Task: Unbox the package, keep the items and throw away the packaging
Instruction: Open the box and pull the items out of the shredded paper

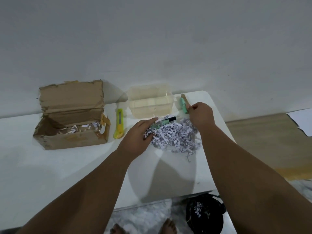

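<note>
An open, torn cardboard box (70, 130) stands at the left of the white table (67, 166), with some shredded paper left inside. A pile of white shredded paper (175, 135) lies at the middle right. My left hand (138, 134) rests on the pile's left side and grips a green marker with a black cap (166, 121). My right hand (200, 115) is above the pile's right edge and holds a green brush with a wooden handle (184, 103).
A clear plastic container (150, 103) stands behind the pile. A yellow-green utility knife (119, 124) lies between box and container. A black rubbish bag (204, 215) with paper shreds sits on the floor below the table edge. My bare feet show at the bottom.
</note>
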